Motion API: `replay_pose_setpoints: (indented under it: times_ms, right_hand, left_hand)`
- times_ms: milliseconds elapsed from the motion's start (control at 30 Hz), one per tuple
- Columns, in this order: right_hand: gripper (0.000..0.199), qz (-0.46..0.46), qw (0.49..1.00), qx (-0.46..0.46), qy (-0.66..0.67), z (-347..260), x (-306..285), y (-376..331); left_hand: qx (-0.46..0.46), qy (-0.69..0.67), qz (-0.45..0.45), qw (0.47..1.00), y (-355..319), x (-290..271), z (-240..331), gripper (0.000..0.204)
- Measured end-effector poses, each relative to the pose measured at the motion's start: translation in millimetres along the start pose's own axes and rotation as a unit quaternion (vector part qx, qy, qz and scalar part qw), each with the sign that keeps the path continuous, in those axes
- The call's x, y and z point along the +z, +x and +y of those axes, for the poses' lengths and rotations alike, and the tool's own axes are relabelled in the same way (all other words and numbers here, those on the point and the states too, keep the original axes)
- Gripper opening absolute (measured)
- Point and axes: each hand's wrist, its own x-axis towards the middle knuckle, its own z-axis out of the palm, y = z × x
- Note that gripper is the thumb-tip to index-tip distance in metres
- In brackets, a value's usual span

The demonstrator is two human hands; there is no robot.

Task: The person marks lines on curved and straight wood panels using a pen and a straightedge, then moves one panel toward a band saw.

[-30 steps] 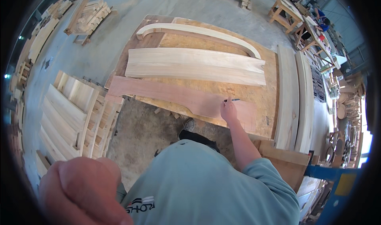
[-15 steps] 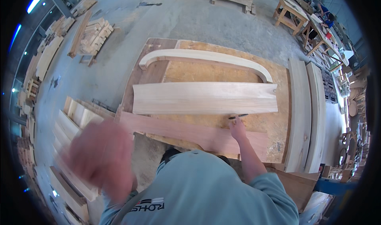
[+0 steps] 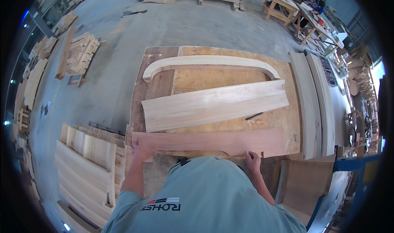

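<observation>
A long, thin reddish-brown board point(image 3: 197, 141) with a cut-out in its front edge lies along the near side of the worktable. My left hand point(image 3: 142, 151) grips its left end, slightly blurred. At the front edge near the cut-out, my right hand point(image 3: 253, 160) is closed, fingers curled against the board. Beyond it a wide pale plank point(image 3: 217, 104) with curved ends lies at a slant, its right end farther away. A dark pen point(image 3: 254, 116) rests between plank and board. Farthest back lies a pale curved wooden rail point(image 3: 213, 60) with bent-down ends.
The worktable top point(image 3: 287, 128) is worn yellowish wood. Long pale boards point(image 3: 308, 105) stand along its right side. Shaped panels point(image 3: 86, 171) are stacked at the left, and a wood pile point(image 3: 82, 54) sits farther off. Another person point(image 3: 318, 5) is at far benches.
My right hand has let go of the pen and come down to the board's front edge. My left hand has reached the board's left end. The board has straightened; the plank now lies slanted.
</observation>
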Motion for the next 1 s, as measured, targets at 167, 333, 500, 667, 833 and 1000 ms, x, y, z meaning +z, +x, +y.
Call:
replay_pose_setpoints:
  times_ms: [167, 333, 500, 667, 833, 1000]
  right_hand:
    - [0.028, -0.041, 0.981, 0.157, 0.103, -58, 43, -31]
    - [0.022, -0.042, 0.978, 0.162, 0.124, -35, 89, -24]
    - [0.028, -0.017, 0.930, 0.250, 0.268, -70, 129, -50]
    - [0.035, -0.016, 0.855, 0.316, 0.412, -84, 141, -69]
    - [0.033, -0.034, 0.754, 0.275, 0.595, -58, 149, -85]
    - [0.014, -0.070, 0.683, 0.218, 0.694, -70, 164, -77]
  left_hand:
    - [-0.096, -0.012, -0.068, 0.993, 19, 0, -10, 0.137]
    - [-0.047, 0.006, -0.068, 0.997, 12, -17, 2, 0.142]
    - [0.016, 0.072, -0.037, 0.997, 16, -12, -26, 0.137]
    - [-0.001, 0.072, -0.034, 0.997, -15, -25, -25, 0.132]
    - [0.016, 0.083, 0.032, 0.996, -76, -35, -18, 0.129]
    - [-0.026, 0.039, 0.045, 0.998, -79, -20, -69, 0.126]
